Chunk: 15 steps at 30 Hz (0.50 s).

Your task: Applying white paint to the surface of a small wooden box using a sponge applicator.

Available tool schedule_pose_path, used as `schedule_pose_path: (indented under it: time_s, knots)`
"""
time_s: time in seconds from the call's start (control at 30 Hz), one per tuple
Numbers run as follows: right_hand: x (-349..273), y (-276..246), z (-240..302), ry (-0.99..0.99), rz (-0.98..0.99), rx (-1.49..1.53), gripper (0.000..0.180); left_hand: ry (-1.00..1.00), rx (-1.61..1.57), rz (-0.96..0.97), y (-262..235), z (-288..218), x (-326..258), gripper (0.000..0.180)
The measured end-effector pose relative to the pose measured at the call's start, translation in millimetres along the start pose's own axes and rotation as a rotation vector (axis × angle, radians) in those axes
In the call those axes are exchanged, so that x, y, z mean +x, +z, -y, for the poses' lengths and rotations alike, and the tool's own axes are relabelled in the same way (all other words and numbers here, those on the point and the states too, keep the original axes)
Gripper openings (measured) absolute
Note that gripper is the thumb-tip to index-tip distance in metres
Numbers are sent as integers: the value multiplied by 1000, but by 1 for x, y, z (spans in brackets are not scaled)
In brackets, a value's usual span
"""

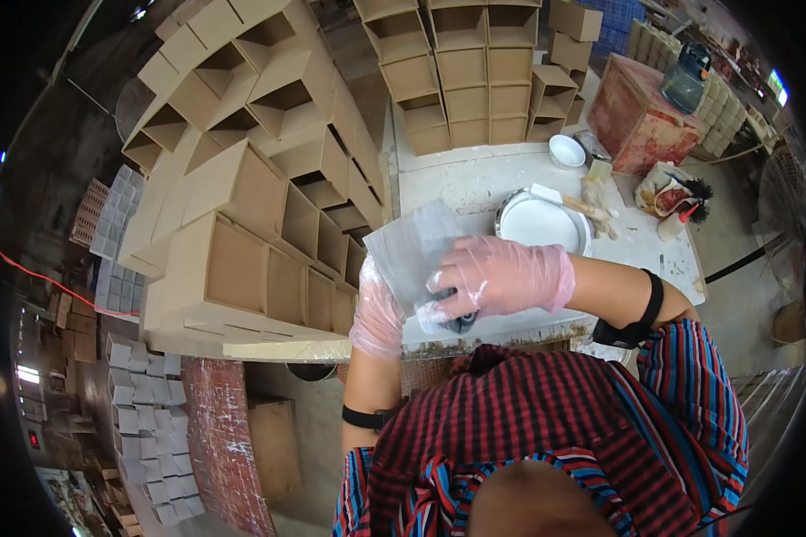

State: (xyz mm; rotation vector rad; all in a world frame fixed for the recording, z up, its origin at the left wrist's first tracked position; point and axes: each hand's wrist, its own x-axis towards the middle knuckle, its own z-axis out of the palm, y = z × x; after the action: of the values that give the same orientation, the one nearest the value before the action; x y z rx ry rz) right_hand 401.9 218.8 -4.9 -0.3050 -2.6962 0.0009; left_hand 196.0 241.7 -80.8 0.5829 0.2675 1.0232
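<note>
Both my hands wear thin pink gloves with white smears. My left hand (379, 311) is closed along the near left side of a grey box (412, 244), which is tilted above the table edge and streaked with whitish paint. Across its near right side lies my right hand (488, 285), fingers curled around a small dark thing (461, 323) that is mostly hidden by the glove. Just beyond the right hand stands a round tub (500, 234) of white paint. A paintbrush (571, 204) with a wooden handle rests across its far rim.
Brown boxes (237, 192) are stacked high on the left, with more boxes (464, 70) at the back. A white bowl (567, 151) sits on the paint-spotted table (434, 183). At the right are a red-stained crate (640, 112) bearing a water jug (685, 80) and a stained container (661, 188).
</note>
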Motion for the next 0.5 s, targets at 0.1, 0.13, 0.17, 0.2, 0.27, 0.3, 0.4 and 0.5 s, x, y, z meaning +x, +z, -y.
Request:
schedule_pose_path:
  time_s: [0.1,0.13,0.17,0.2,0.27,0.3,0.4,0.5]
  knots:
    - [7,3,-15,51,-88,-51,44,-142,-347,190,-20,7,12,44]
    - [19,-2,-24,44,-152,-52,44,-109,-270,133,-13,4,4,44]
    - [20,-1,-39,97,-203,-80,45,-110,-203,105,-13,8,8,44]
    - [20,0,-56,148,-252,-109,45,-79,-34,52,-8,16,12,44]
    - [21,-5,-58,171,-288,-96,46,-78,-118,4,15,13,12,43]
    - [16,-7,-47,166,-258,-74,47,-136,-383,21,19,14,18,42]
    - [16,-1,-5,22,-129,-11,48,-99,-150,39,-2,6,-1,41]
    - [12,7,2,-18,-5,-1,46,-7,641,20,1,7,-2,41]
